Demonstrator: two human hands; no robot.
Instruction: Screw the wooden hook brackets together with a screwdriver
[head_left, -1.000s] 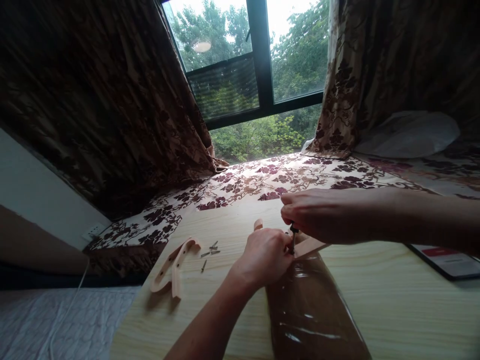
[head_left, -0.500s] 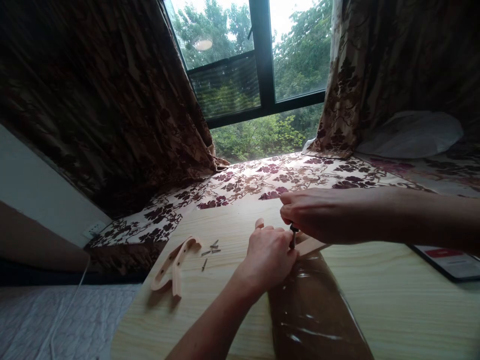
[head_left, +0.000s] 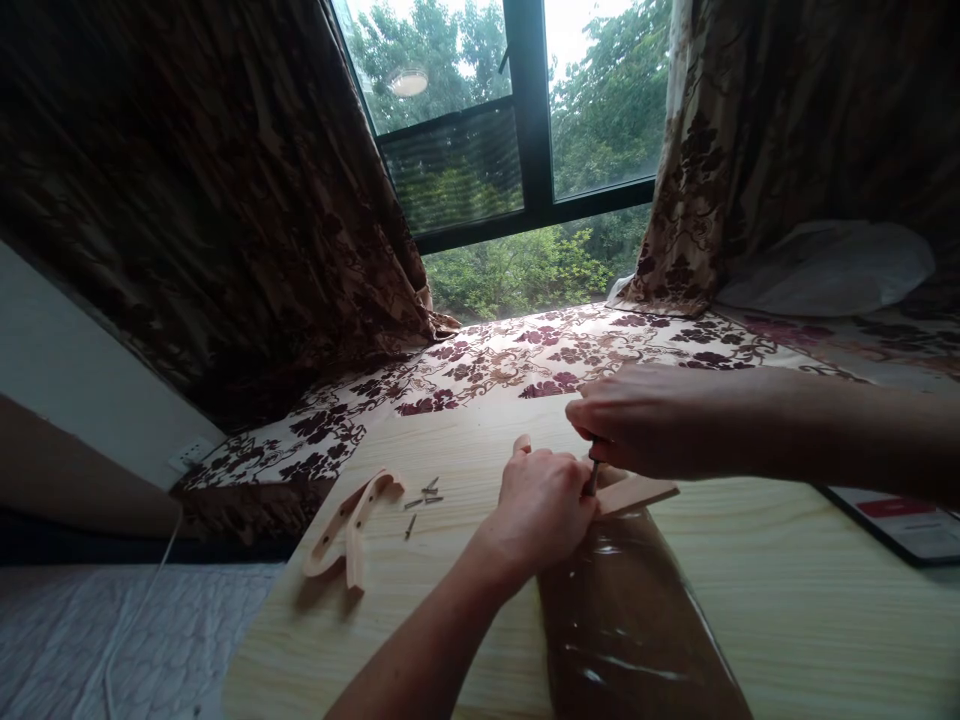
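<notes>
My right hand [head_left: 634, 415] is closed around a screwdriver [head_left: 594, 476], its handle mostly hidden in the fist and its shaft pointing down. Below it lies a pale wooden piece [head_left: 637, 493], which my left hand [head_left: 544, 508] grips at the near side. The screwdriver's tip is hidden behind the left fingers. A wooden end [head_left: 523, 443] shows beyond the left knuckles. Under the wood is a brown package [head_left: 637, 620] with a shiny wrapping. To the left, curved wooden pieces with holes [head_left: 355, 540] lie beside several loose screws [head_left: 430, 492].
Everything rests on a light wood-grain table [head_left: 787, 610]. A tablet-like device [head_left: 900, 520] lies at its right edge. Behind are a floral cloth [head_left: 525, 355], dark curtains [head_left: 247, 200] and a window [head_left: 534, 120]. A white cable [head_left: 142, 610] hangs at the left.
My right hand has risen slightly and turned a little on the screwdriver. More of the wooden piece shows at its right end. My left hand keeps its grip.
</notes>
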